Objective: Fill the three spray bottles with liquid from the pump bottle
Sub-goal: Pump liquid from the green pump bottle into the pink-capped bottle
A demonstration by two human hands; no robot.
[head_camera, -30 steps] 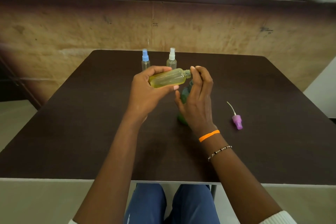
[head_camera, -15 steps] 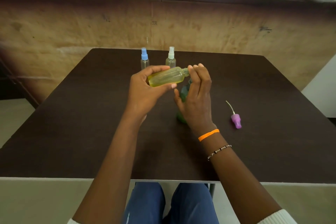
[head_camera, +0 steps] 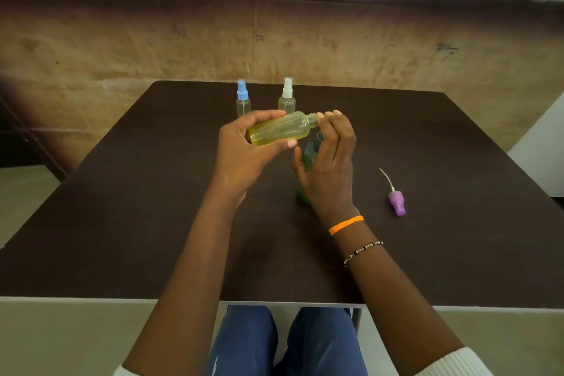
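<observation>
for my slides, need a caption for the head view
Left hand tilts an uncapped spray bottle toward the green pump bottle under the right hand.

Soft, even light falls over the dark brown table (head_camera: pixel 128 223), moderately bright, with no hard glare on its matte top; only a faint paler sheen lies along its far edge. Weak, diffuse shadows sit on the table beneath the forearms, so the light seems to come from above. Wide-angle distortion bows the table's edges and the wall line beyond it. Past the table's far corners the picture smears and softens, most at the upper right. The table's centre is fairly sharp.
</observation>
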